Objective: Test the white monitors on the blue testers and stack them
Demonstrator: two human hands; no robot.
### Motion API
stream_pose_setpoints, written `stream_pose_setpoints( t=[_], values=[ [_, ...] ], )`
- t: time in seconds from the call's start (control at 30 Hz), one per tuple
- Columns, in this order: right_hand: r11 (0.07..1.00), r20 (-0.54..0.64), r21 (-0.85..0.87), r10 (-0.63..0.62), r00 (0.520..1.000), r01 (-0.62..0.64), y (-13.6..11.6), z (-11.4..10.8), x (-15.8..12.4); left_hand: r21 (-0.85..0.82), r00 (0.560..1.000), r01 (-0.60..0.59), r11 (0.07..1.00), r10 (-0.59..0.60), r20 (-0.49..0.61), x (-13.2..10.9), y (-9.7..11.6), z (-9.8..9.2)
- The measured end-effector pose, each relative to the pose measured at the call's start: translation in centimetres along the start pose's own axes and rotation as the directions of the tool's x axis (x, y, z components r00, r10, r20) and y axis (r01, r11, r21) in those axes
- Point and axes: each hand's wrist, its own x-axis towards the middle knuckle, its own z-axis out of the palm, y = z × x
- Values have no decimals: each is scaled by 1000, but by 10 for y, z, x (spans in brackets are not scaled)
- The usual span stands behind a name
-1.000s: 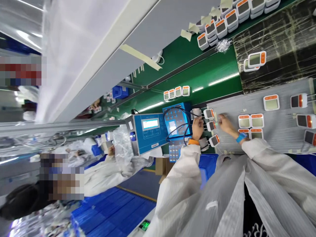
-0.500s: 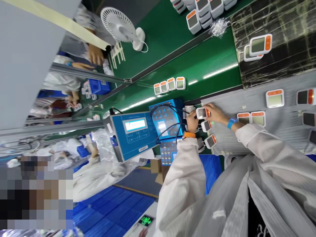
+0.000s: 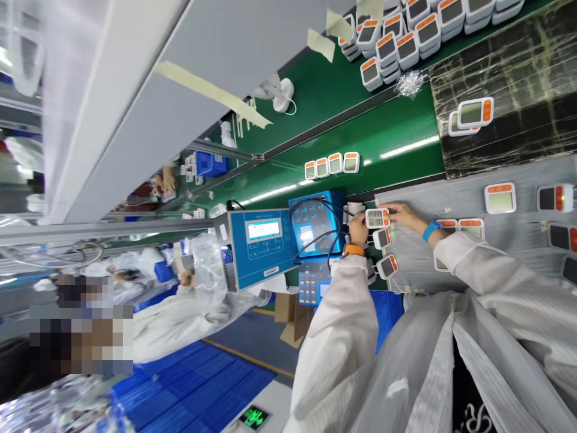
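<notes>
White and orange, the small meter (image 3: pixel 377 218) is between my two hands, at the left end of the grey mat (image 3: pixel 451 195) and just beside the blue box (image 3: pixel 315 224). My left hand (image 3: pixel 358 228) pinches its white end. My right hand (image 3: pixel 403 214) grips its orange end. So both hands are close together and closed on it. A moment ago my right hand lay on the mat next to the meter, and the screen was dark. Then that hand came over and took hold. Now the screen looks bright and shows numbers, so I think the meter is switched on. It lies long-ways from left to right in my view. The orange end points to my right hand, the white end points to the blue box, and the screen faces up at me. Another meter (image 3: pixel 382 238) sits just below it by my left wrist, and its screen is dark. A big blue machine (image 3: pixel 264 246) stands further to the left.
</notes>
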Motion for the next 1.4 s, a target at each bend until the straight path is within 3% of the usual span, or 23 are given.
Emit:
stream_pose_setpoints(
  t=[0.17, 0.27, 0.33, 0.4, 0.47, 0.53, 0.63, 0.8, 0.97, 1.1, 1.27, 1.4],
  values=[
    [959, 3, -270, -92, 996, 90, -23, 5, -4, 54, 999, 23, 998, -25, 21, 1, 10, 5],
    [868, -18, -478, -165, 986, 136, -39, -18, -11, 42, 999, -13, 999, 12, 33, -1, 14, 3],
    [787, -129, -606, -237, 963, 113, -51, -58, -23, 32, 998, -56, 998, 54, 34, -5, 14, -3],
    [675, -276, -738, -333, 902, 23, -64, -113, -39, 30, 995, -98, 995, 98, 28, -10, 11, -11],
    [529, -339, -845, -420, 841, -77, -76, -171, -55, 26, 994, -111, 994, 110, 11, -15, 10, -16],
    [385, -312, -915, -498, 809, -116, -86, -219, -63, 19, 996, -93, 996, 93, -10, -20, 11, -19],
    [225, -182, -972, -535, 825, -68, -95, -260, -57, 16, 996, -66, 998, 67, -52, -25, 15, -17],
    [182, -43, -982, -435, 900, 41, -106, -283, -25, 14, 991, -66, 998, 68, -116, -35, 17, -16],
    [146, 11, -987, -347, 938, 66, -142, -303, 7, 0, 992, -9, 1000, 9, -123, -48, 17, -24],
    [114, 75, -987, -281, 957, 110, -178, -326, 37, 6, 985, 8, 1000, -7, -174, -54, 17, -27],
    [163, 37, -982, -308, 951, 91, -207, -358, 81, -15, 977, 21, 1000, -23, -210, -59, 21, -25],
    [32, 29, -999, -297, 955, 41, -212, -374, 108, -19, 977, 23, 1000, -26, -212, -63, 27, -27]
  ],
)
